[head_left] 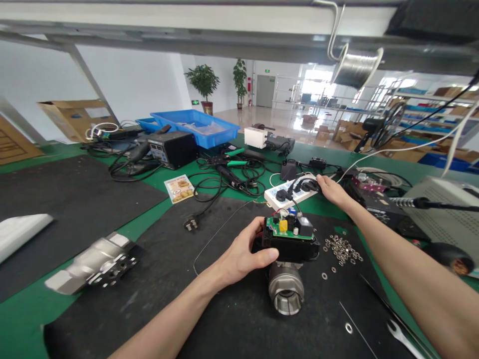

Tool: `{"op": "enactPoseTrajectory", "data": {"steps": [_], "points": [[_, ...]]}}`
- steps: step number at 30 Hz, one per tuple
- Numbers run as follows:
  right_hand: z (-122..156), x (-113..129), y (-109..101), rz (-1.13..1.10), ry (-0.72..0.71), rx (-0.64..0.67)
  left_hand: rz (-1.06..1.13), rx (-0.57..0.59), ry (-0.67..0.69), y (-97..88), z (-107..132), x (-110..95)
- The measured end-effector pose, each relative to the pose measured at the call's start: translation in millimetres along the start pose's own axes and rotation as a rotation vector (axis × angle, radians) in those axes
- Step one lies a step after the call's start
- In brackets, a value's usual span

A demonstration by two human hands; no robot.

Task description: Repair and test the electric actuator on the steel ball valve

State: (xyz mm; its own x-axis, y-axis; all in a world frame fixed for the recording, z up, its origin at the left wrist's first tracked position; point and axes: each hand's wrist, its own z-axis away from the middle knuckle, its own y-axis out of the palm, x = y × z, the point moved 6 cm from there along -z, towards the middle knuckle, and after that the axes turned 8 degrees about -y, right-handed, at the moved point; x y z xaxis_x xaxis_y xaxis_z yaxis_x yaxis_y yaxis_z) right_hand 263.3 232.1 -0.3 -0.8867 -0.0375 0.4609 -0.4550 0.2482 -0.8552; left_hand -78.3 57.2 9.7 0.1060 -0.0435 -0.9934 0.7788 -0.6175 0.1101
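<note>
My left hand point(249, 252) grips the left side of a black actuator housing point(288, 248), its thumb across the front. A green circuit board point(279, 228) with a yellow component lies exposed on top of the housing. Below the housing is a metal ball valve point(285, 291), its threaded opening facing me. Farther back, my right hand point(331, 189) is closed at the right end of a white power strip point(275, 199). Several black plugs point(282, 194) sit in the strip. The right fingertips are partly hidden beside the last plug.
Loose washers point(342, 249) lie right of the valve, near a wrench point(402, 336). Another metal valve point(99, 262) rests at left. Behind are a loose plug point(190, 223), tangled cables, a black box unit point(174, 148) and a blue tray point(220, 135). A solder spool point(357, 67) hangs overhead.
</note>
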Motion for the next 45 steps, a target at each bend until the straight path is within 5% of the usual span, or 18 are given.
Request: {"op": "enactPoseTrajectory", "data": {"steps": [16,26,45], "points": [[-14,17,-3,0.063,0.025,0.067,0.001,0.059,0.008,0.6,2,-7],[1,32,-8,0.026,0.059,0.025,-0.012,0.076,0.010,1.2,4,-14],[-4,12,1,0.022,0.106,-0.005,0.025,-0.025,0.014,-0.2,0,-2]]}}
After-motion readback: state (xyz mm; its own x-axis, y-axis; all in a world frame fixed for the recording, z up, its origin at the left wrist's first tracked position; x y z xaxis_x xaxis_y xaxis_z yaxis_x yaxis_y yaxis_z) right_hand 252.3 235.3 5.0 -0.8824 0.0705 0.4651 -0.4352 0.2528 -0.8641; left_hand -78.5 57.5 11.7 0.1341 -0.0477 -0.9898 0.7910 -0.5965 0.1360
